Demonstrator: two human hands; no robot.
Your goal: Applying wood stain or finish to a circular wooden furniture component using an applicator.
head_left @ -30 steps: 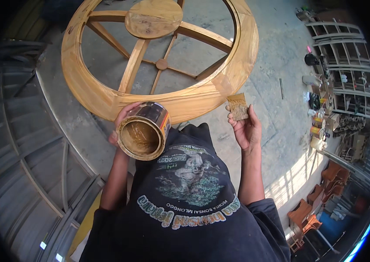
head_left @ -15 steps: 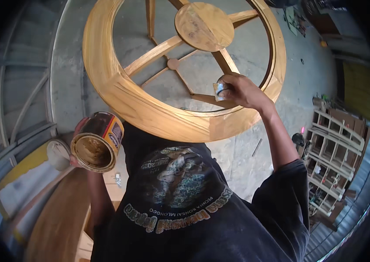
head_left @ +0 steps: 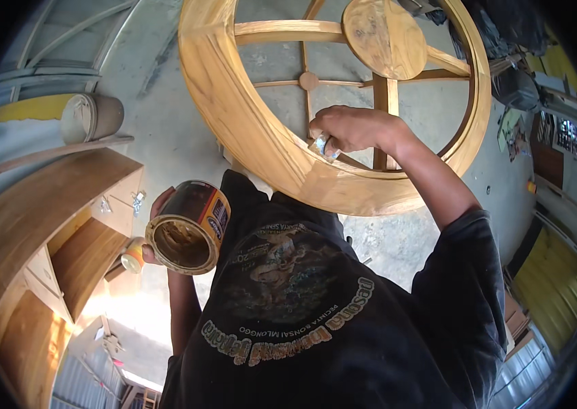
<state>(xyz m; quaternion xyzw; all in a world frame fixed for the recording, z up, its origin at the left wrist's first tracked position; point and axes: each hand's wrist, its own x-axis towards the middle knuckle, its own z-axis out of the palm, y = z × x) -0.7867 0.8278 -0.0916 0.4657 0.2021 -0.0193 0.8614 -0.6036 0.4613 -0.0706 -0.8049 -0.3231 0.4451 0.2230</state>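
My left hand [head_left: 159, 203] is wrapped round a dark tin can [head_left: 198, 202] with a yellow and blue label. The can is tilted, its mouth facing me, with brown paste [head_left: 178, 240] smeared inside. Closed fingers of my right hand [head_left: 356, 129] grip a small flat whitish-blue piece [head_left: 325, 146]; its exact kind is unclear. That piece is at the inner edge of a round wooden tabletop frame [head_left: 261, 123], on the near side; whether it touches the wood I cannot tell. Spokes lead from the ring to a wooden disc [head_left: 385, 37] at its centre.
A curved wooden cabinet [head_left: 50, 211] stands at left, with a roll [head_left: 94, 117] behind it and a small yellow-white container [head_left: 133, 256] near its end. Dark bundles [head_left: 517, 85] lie far right. Grey concrete floor [head_left: 159, 116] shows around the frame.
The view has turned, so the frame and can appear further right. My right hand has shifted left along the ring, bringing the flat piece from over the opening to the inner edge.
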